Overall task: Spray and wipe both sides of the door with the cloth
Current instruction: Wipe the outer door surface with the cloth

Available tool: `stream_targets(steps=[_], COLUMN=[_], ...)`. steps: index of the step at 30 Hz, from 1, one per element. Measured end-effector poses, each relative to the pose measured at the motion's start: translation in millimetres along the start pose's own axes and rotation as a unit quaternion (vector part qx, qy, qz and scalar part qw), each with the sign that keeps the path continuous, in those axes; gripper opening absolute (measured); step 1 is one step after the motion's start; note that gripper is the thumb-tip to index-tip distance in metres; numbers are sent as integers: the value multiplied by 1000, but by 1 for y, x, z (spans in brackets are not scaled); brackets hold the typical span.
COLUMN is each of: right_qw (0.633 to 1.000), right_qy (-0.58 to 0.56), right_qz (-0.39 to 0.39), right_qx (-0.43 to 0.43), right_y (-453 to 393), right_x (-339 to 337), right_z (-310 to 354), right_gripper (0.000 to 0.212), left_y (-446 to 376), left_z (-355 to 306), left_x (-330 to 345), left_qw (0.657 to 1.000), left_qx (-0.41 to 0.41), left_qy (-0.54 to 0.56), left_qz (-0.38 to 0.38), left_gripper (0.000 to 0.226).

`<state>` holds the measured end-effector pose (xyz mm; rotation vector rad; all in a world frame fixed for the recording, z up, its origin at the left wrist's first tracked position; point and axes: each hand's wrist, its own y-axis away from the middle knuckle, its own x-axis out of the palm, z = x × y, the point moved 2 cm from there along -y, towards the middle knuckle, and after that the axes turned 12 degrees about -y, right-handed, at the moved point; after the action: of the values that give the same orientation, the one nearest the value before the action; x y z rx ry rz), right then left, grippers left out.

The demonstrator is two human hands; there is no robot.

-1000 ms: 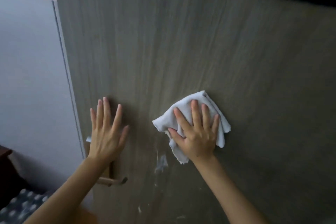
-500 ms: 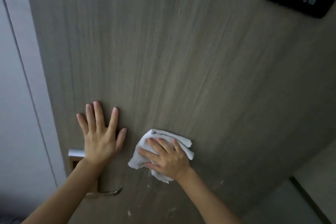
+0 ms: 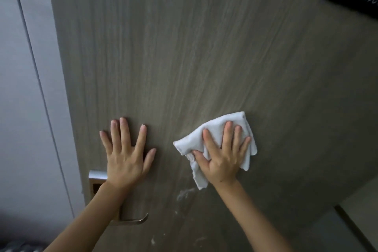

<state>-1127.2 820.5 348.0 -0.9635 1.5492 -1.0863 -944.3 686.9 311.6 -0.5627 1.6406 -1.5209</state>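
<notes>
Mid-wipe, right hand (image 3: 224, 158) presses cloth (image 3: 216, 141) flat-fingered on door (image 3: 184, 47), left hand (image 3: 126, 155) braces released, white smears (image 3: 184, 193) below unwiped, far side seemingly left.

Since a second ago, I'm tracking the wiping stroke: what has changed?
The right hand swept the cloth left and down, then back right, flat against the door. The left hand stayed pressed flat above the handle; foam smears remain below.

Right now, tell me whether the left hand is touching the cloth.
Apart. The head view shows the left hand flat on the door, with bare wood between its thumb and the cloth.
</notes>
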Motion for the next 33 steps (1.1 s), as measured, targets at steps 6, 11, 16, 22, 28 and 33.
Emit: stream_targets(steps=[6,11,16,22,28,33], right_qw=[990,967,976,999,999,992], right_qy=[25,50,49,25,1,15], right_qz=[69,86,92,27,18,71], right_qx=[-122,-233,-191,-15,39,-107], right_y=[37,45,51,45,39,54], right_x=[21,10,-34,-35,2,32], right_z=[31,1,-79,-91,-4,49], right_gripper=[56,53,49,61,61,55], left_y=[2,3,1,1,2,2], left_z=[1,0,-1,0,1,1], left_x=[0,0,-1,-1,0,-1], left_qw=[1000,1000,1000,1000,1000,1000], left_qx=[1,-3,-6,-3,4,3], left_qy=[11,15,10,7,10,24], left_qz=[-7,-13,-6,7,12,5], left_gripper=[67,66,66,67,67,66])
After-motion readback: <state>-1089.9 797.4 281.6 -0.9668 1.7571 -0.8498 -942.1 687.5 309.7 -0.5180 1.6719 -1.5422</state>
